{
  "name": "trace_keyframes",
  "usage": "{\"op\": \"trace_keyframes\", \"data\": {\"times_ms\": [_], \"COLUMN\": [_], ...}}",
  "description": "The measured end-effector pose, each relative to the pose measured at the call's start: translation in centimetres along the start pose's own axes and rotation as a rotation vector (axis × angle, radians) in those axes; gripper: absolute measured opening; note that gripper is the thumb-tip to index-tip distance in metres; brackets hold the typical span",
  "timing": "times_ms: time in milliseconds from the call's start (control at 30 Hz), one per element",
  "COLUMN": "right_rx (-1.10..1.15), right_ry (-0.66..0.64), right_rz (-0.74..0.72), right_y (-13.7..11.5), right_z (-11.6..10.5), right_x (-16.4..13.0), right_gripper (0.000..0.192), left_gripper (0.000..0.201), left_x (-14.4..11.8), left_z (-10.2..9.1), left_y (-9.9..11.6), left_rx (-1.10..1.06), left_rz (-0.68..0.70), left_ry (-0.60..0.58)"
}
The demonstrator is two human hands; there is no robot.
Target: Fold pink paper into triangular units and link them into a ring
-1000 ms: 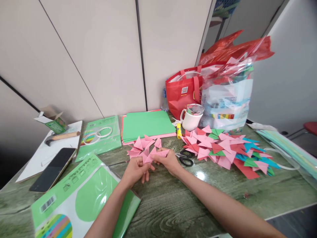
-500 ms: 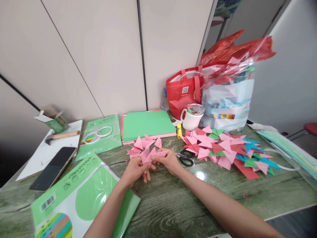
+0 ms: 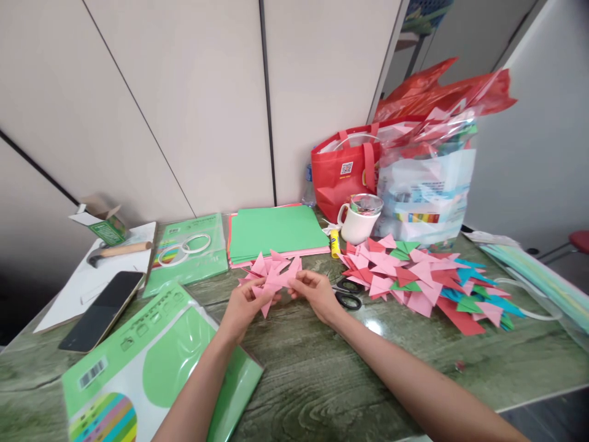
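Note:
Between my two hands is a pink folded paper piece (image 3: 275, 279) with pointed ends. My left hand (image 3: 243, 307) pinches its lower left side, thumb on top. My right hand (image 3: 316, 294) grips its right side between thumb and fingers. Just behind it lie more pink folded papers (image 3: 259, 264), partly overlapped by the held piece, so where one ends and the other begins is hard to make out. Black-handled scissors (image 3: 348, 299) rest to the right of my right hand, their blades partly hidden.
A pile of pink, red, green and blue folded papers (image 3: 414, 276) spreads to the right. Behind stand a glue stick (image 3: 334, 244), a white mug (image 3: 356, 224), a red bag (image 3: 338, 178) and green paper sheets (image 3: 276, 233). Left are a phone (image 3: 101, 312), a hammer (image 3: 122, 250) and a green packet (image 3: 179, 356).
The pink paper piece has been turned, with one point now facing down toward me. My right hand has shifted slightly, and my left fingers have moved up around the piece.

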State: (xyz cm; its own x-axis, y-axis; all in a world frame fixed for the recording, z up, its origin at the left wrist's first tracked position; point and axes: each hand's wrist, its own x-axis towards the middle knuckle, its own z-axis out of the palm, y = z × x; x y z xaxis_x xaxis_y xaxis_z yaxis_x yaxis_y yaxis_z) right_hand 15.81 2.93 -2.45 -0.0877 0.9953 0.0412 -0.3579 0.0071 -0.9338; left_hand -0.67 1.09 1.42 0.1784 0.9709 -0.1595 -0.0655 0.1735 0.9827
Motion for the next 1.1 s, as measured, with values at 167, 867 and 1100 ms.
{"op": "trace_keyframes", "data": {"times_ms": [167,867,1100], "right_rx": [-0.091,-0.035,-0.050], "right_ry": [-0.015,-0.008,0.026], "right_rz": [-0.006,0.003,-0.014], "right_y": [-0.36,0.13,0.35], "right_z": [0.30,0.14,-0.09], "right_x": [-0.35,-0.14,0.06], "right_gripper": [0.024,0.030,0.025], "left_gripper": [0.027,0.033,0.044], "left_x": [-0.06,0.00,-0.24], "left_z": [-0.01,0.25,0.17], "left_y": [-0.08,0.33,0.48], "left_rx": [0.013,-0.295,-0.243], "left_rz": [-0.010,-0.157,-0.154], "left_ry": [-0.022,-0.015,-0.066]}}
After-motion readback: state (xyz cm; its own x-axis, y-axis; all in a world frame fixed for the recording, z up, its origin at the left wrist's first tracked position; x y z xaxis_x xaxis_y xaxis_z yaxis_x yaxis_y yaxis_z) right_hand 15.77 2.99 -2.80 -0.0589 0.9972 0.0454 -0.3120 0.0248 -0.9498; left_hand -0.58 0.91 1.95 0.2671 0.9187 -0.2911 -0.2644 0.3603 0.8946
